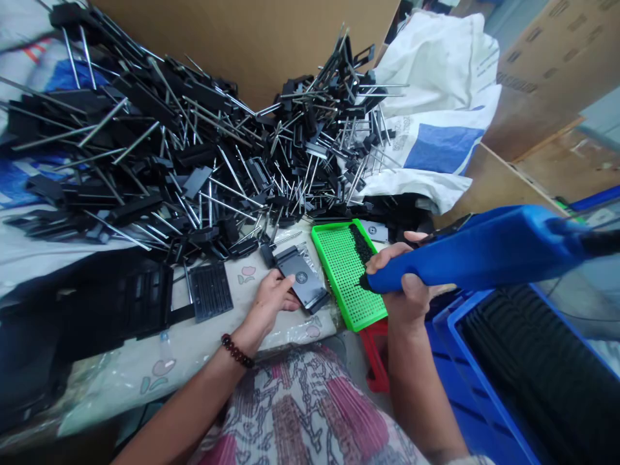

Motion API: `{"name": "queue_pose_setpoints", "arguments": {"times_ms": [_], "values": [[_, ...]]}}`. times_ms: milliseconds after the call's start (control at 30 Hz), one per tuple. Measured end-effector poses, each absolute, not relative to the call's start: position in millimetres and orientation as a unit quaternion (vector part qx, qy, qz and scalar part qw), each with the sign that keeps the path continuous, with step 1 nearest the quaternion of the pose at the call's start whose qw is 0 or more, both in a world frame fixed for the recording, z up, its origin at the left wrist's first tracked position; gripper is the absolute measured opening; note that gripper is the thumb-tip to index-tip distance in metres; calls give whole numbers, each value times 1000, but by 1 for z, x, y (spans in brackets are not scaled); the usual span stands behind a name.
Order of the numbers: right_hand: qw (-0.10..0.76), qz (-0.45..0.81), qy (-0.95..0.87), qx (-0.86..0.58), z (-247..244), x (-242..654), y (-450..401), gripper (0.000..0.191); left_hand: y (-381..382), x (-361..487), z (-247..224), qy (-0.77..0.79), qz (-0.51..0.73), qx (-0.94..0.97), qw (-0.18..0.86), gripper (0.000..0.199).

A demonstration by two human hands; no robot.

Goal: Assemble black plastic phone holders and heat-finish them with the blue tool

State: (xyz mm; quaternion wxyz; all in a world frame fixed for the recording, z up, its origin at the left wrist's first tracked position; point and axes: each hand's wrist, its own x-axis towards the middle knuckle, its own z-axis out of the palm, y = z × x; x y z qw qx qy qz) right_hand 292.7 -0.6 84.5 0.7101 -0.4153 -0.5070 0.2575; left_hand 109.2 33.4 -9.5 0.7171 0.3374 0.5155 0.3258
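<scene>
Flat dark-grey rectangular plate (303, 281), six o'clock near centre: pinched by your left hand (272, 298), apparently for steadiness. Blue elongated handheld tool (465, 255), three o'clock: wrapped by your right hand (407, 307), tip above green perforated plastic tray (356, 305), seemingly close for small black pieces (360, 242).

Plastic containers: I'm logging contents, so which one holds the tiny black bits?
The green tray: the bits lie on its mesh; the blue crate holds larger black parts.
</scene>
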Motion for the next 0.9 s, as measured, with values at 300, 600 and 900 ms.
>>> {"name": "queue_pose_setpoints", "arguments": {"times_ms": [300,600,900], "values": [[705,251,-472,-467,44,305,-1,49,35,109,-8,526,323,339,710,44],[716,245,-456,-468,38,306,2,46,37,108,-9,534,309,364,698,35],[717,236,-453,-474,40,302,-2,41,37,107,-6,522,312,342,716,36]]}}
